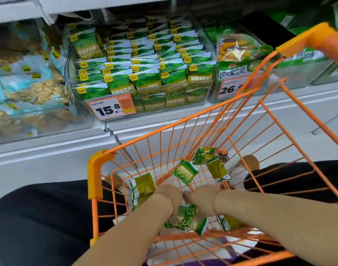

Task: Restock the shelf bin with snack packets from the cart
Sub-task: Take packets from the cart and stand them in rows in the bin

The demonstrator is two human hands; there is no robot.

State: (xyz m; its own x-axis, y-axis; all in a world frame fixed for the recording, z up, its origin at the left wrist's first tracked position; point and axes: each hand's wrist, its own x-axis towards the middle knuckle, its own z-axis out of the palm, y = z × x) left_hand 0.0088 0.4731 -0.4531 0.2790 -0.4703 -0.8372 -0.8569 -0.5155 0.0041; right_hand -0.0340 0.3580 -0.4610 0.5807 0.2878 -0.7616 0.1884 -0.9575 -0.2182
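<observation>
Shelf bin [145, 104] above, hands among cart [95, 175] packets [185, 174]

Both bare forearms reach forward and down from the near edge, converging toward the middle. The left hand [169, 193] and right hand [202, 196] sit knuckles-up, just beside each other, fingers curled downward and hidden. Thin red bracelets circle both wrists.
</observation>
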